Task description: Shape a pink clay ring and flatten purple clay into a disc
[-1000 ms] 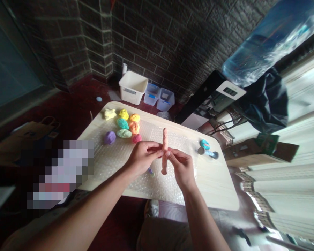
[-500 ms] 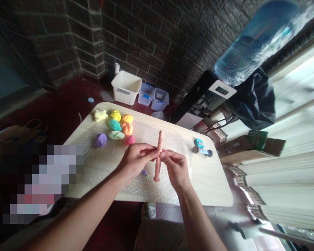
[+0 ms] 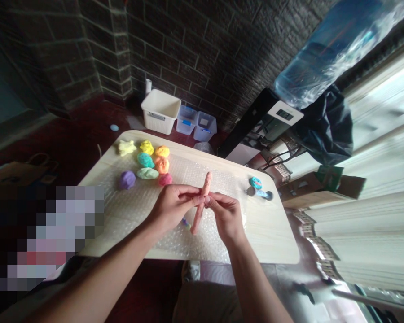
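Okay so both your hands are pinching the peach strip [image 3: 206, 184] near its middle, left fingers [image 3: 197, 200] and right fingers [image 3: 211, 201] closed on it and nearly meeting. It's held over the bubble wrap [image 3: 218, 237], tilted, one end toward one o'clock and the other toward seven. Small purple-and-green piece [image 3: 186, 223] sits on the wrap by that lower end. From your hands, the bunch of colorful lumps [image 3: 145, 159] is at ten o'clock on the pale wooden table [image 3: 272, 237]: yellows, oranges, teal, pale green, pink, plus a purple one [image 3: 127, 180]. Around two o'clock you've got a round teal piece [image 3: 256, 182] just beside a dumbbell-shaped thing [image 3: 261, 194]. Room-wise, the white basket [image 3: 160, 114] and two clear bins [image 3: 186, 121] sit on the dark red floor [image 3: 87, 130] around eleven, under a dark brick wall [image 3: 188, 49]. Big blue bottle [image 3: 323, 58] in plastic at one, open cardboard box [image 3: 323, 193] and pale curtains [image 3: 373, 229] toward three.
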Demonstrator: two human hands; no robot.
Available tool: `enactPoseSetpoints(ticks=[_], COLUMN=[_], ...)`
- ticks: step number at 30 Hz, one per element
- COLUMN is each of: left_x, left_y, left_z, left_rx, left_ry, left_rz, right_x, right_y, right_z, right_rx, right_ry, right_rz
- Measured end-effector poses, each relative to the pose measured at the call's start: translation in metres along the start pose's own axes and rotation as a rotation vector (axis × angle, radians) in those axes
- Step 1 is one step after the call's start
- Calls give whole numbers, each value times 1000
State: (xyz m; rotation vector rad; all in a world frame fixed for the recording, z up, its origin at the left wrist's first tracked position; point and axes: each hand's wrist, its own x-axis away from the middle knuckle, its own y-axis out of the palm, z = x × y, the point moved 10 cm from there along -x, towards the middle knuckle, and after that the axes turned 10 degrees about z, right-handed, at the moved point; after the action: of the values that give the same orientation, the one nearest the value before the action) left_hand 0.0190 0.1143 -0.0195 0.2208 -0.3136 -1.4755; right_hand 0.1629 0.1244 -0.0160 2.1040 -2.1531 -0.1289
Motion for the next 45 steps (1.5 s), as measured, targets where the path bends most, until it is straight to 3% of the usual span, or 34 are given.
enactPoseSetpoints(ticks=[4, 11, 23, 29, 34, 45], left_x=[-1, -3, 5, 8, 9, 15], left_y=[-3, -4, 5, 2, 6, 10], left_z=[-3, 3, 10, 2, 21, 30], left_rx=[30, -39, -144, -151, -277, -458], left_ry=[-31, 60, 171, 62, 261, 430], left_rz=[24, 8, -22, -33, -33, -59], right_x=[0, 0, 1, 3, 4, 2], right_y=[2, 0, -3, 1, 1, -12], right_z=[7, -5, -9, -2, -12, -34], right_rx=[-35, 41, 66, 70, 160, 152], right_ry=[52, -82, -101, -47, -108, -233], right_rz=[-45, -21, 20, -26, 9, 9])
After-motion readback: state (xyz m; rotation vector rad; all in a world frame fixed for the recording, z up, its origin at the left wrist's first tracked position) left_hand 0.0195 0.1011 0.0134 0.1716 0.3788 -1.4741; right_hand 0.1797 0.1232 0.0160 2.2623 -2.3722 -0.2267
